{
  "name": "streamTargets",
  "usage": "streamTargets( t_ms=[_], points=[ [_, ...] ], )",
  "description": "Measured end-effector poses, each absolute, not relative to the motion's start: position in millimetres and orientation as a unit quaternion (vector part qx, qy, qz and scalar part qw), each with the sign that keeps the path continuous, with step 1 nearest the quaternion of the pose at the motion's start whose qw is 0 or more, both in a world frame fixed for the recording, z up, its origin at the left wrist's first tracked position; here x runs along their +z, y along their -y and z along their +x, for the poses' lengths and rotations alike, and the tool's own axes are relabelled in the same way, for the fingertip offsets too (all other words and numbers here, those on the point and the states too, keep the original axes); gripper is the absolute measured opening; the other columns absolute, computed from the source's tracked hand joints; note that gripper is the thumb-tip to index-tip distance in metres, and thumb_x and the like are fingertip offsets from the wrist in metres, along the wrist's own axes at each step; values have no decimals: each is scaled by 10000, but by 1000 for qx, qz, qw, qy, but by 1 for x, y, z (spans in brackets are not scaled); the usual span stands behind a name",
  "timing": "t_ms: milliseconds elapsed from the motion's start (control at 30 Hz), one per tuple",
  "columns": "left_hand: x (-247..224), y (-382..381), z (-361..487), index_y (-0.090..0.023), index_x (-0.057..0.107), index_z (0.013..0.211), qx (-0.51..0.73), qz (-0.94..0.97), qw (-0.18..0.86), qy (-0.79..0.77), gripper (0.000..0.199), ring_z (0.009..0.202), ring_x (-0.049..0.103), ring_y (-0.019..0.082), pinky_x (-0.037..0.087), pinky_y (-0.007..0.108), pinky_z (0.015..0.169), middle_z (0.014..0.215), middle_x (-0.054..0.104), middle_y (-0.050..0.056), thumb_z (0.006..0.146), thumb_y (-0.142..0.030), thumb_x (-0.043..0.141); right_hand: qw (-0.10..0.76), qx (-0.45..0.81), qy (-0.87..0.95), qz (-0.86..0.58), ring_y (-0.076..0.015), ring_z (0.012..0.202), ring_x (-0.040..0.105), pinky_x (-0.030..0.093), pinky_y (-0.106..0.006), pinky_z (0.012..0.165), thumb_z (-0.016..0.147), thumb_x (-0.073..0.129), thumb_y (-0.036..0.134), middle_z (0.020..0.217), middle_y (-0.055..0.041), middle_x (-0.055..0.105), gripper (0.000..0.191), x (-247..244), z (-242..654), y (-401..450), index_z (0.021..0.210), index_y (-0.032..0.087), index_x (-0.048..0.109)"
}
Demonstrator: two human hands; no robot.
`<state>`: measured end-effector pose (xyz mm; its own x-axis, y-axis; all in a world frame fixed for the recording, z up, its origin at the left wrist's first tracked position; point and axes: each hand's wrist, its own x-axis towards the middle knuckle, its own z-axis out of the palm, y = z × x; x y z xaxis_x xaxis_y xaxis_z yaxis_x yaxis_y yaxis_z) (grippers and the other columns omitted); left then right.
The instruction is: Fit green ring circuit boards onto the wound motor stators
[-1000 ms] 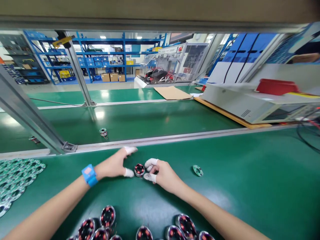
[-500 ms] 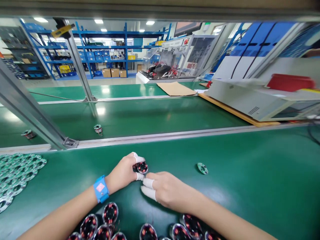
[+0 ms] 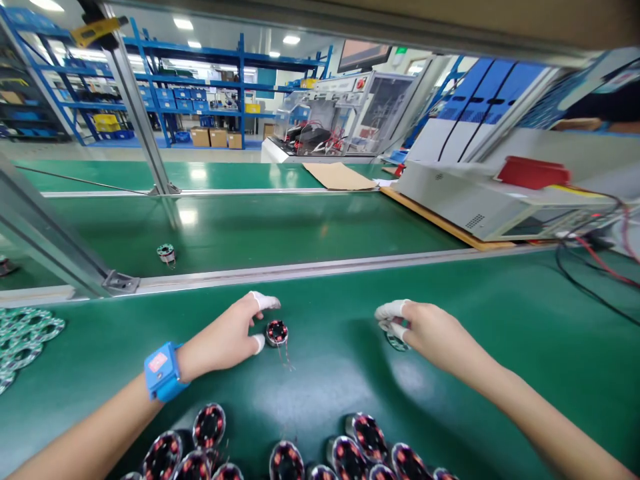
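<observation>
A round motor core with copper windings (image 3: 277, 332) stands on the green mat, thin wire ends trailing toward me. Just left of it is my left hand (image 3: 225, 337), thumb and fingers apart and holding nothing, with a blue wrist strap (image 3: 164, 371). My right hand (image 3: 435, 333), white covers on its fingertips, pinches at a green ring-shaped board (image 3: 397, 341) on the mat, partly hidden under the fingers. More wound cores (image 3: 209, 427) sit in clusters along the near edge.
Many green ring boards (image 3: 30, 337) lie at the far left. Beyond a metal rail (image 3: 300, 267), another core (image 3: 166, 253) stands on a green surface. A grey machine (image 3: 450, 200) is at the back right, with cables (image 3: 595, 267) beside it.
My left hand has let go of the core, which now stands on the mat. My right hand has moved right to the green ring board. The view has shifted slightly right.
</observation>
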<state>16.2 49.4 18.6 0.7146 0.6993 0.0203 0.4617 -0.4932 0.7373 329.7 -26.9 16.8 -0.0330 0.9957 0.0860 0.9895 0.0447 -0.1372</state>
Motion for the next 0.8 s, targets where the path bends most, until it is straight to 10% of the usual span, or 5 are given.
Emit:
streamTargets(
  t_ms=[333, 500, 800],
  points=[
    [13, -55, 20, -180, 614, 973, 215, 816, 380, -378, 224, 873, 564, 178, 459, 322, 806, 986, 622, 48, 795, -253, 500, -51, 65, 647, -758, -314, 1080, 566, 481, -413, 829, 773, 534, 285, 1233, -121, 578, 433, 28, 327, 29, 1189, 176, 578],
    [9, -58, 20, -182, 624, 976, 205, 810, 403, -374, 236, 828, 574, 166, 465, 307, 775, 968, 629, 39, 779, -247, 513, -35, 88, 640, -763, -255, 893, 637, 496, -342, 739, 727, 535, 203, 1029, -97, 668, 363, 6, 355, 52, 1072, 211, 646],
    [19, -45, 28, -192, 642, 841, 255, 832, 371, -324, 177, 881, 545, 159, 407, 296, 834, 905, 635, 17, 847, -277, 487, 290, 219, 735, -573, -166, 703, 597, 479, -272, 634, 765, 565, 277, 772, -40, 671, 196, 20, 266, 11, 890, 216, 702]
  ],
)
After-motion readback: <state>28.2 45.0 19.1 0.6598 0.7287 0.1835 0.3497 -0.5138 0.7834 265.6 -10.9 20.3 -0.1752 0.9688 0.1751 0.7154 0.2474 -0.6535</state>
